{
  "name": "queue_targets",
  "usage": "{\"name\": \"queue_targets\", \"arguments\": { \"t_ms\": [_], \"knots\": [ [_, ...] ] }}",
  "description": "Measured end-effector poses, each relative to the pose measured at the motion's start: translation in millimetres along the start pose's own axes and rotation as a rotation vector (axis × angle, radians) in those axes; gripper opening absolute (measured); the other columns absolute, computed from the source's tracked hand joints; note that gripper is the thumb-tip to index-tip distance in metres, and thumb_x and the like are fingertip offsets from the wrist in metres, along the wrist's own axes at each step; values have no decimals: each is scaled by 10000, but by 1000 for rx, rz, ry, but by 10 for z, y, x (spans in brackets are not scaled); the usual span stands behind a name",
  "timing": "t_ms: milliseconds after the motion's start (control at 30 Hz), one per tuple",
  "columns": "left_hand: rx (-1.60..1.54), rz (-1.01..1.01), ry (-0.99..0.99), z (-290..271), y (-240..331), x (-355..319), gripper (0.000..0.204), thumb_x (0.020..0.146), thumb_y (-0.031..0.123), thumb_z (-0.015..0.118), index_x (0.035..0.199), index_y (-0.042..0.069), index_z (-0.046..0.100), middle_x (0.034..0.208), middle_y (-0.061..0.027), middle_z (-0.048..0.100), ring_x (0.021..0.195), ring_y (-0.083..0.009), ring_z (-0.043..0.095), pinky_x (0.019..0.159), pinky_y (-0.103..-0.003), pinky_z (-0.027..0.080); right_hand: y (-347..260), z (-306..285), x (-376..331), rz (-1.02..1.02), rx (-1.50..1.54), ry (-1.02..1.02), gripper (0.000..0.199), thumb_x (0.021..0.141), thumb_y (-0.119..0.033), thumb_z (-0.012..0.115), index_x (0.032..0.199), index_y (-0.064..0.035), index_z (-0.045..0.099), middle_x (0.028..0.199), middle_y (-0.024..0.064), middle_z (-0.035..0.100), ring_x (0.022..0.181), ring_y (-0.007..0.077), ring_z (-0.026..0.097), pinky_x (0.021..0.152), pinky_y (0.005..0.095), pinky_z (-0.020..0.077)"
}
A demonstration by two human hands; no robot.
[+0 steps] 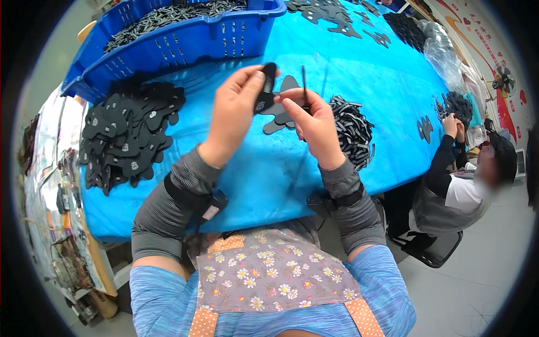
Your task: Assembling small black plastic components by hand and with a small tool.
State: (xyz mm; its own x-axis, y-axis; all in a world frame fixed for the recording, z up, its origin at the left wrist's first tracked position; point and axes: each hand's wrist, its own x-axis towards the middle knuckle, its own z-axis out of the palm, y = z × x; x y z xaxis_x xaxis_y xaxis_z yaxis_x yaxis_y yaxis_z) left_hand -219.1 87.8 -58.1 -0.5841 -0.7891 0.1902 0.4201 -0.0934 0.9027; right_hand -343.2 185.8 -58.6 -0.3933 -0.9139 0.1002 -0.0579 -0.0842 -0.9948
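My left hand (pixel 233 115) is closed around a flat black shaped piece (pixel 266 87) with rounded ends and small light marks, raised above the table. Close by on the right, my right hand (pixel 319 124) pinches a thin black strip (pixel 304 81) that stands up from the fingers. Its fingertips are near the lower end of the black piece; whether they touch it I cannot tell. Beneath the hands lie a few similar flat dark pieces (pixel 273 126). A heap of short black and grey strips (pixel 355 133) lies just right of my right hand.
A large pile of flat black pieces (pixel 126 137) covers the table's left side. Behind it stands a blue plastic crate (pixel 168 55) full of short strips. More flat pieces (pixel 331 17) lie at the far edge. A co-worker (pixel 466 180) sits at the right, handling dark pieces.
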Motion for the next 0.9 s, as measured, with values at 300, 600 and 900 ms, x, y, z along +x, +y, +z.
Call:
{"name": "queue_targets", "arguments": {
  "t_ms": [300, 600, 900],
  "knots": [
    [-178, -144, -83, 122, 151, -205, 266, 931, 186, 465, 1083, -12, 557, 1044, -79, 614, 937, -118, 576, 841, -252, 440, -59, 75, -40, -91, 210, -34, 137, 841, -75, 621, 947, 0, 577, 772, -4, 591, 620, 27, 530, 516, 151, 399],
    [-81, -274, -187, -109, 205, -20, 271, 926, 286, 462, 827, 57, 567, 706, 19, 536, 707, -74, 526, 672, -223, 435, 15, -5, -119, -124, 233, -85, 105, 845, -99, 594, 876, -3, 564, 789, -8, 573, 706, 33, 498, 651, 183, 396],
    [-31, -384, -510, -75, 155, -68, 242, 912, 259, 465, 827, 74, 596, 703, 65, 503, 589, -23, 395, 531, -171, 309, 48, -12, -145, -13, 388, -305, 140, 850, -113, 543, 887, 20, 566, 826, 36, 604, 767, 89, 562, 712, 241, 454]
  ]
}}
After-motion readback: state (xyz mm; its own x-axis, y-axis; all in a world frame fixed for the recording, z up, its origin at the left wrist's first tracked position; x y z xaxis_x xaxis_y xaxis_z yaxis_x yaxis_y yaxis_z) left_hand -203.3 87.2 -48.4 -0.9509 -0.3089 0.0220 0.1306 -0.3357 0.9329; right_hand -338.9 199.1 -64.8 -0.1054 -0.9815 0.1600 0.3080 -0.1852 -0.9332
